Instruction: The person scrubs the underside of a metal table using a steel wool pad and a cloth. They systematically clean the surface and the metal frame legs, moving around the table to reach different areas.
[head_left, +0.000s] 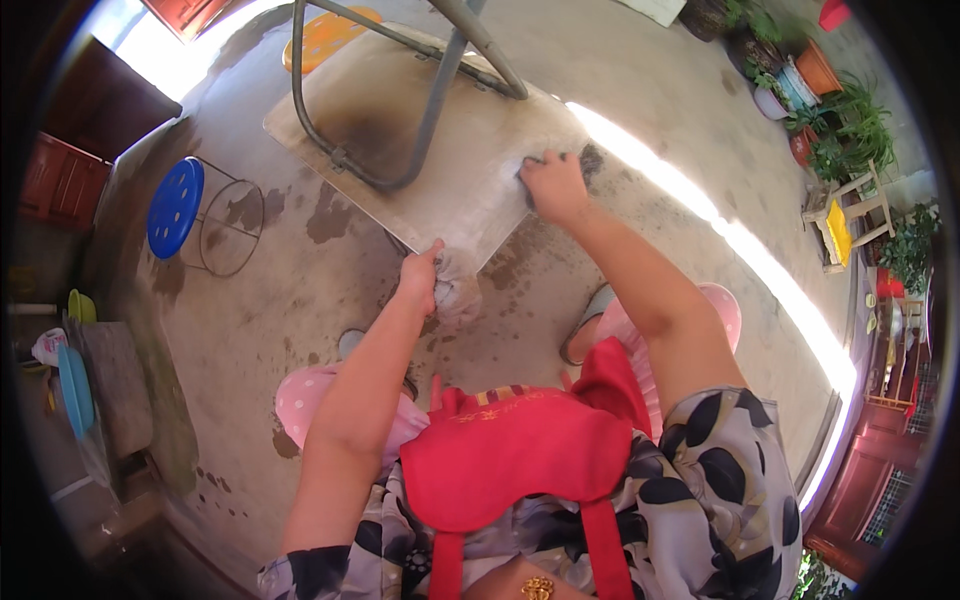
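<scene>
A folding table lies with its pale, stained board (465, 150) in front of me and its grey tubular metal legs (431, 127) facing up. A dark brown scorch-like stain marks the board between the legs. At the board's near corner, my left hand (420, 281) grips a bunched grey cloth (457, 289), which covers the corner. My right hand (555, 187) presses on the board by its right edge, fingers curled over a small dark pad (527, 171). Most of that pad is hidden beneath the fingers.
A blue round stool (176, 208) stands left, and an orange stool (330, 34) sits behind the board. Potted plants (855, 120) and a small wooden chair (844, 217) line the right. Wet patches (330, 214) darken the concrete floor. A blue basin (75, 390) is at far left.
</scene>
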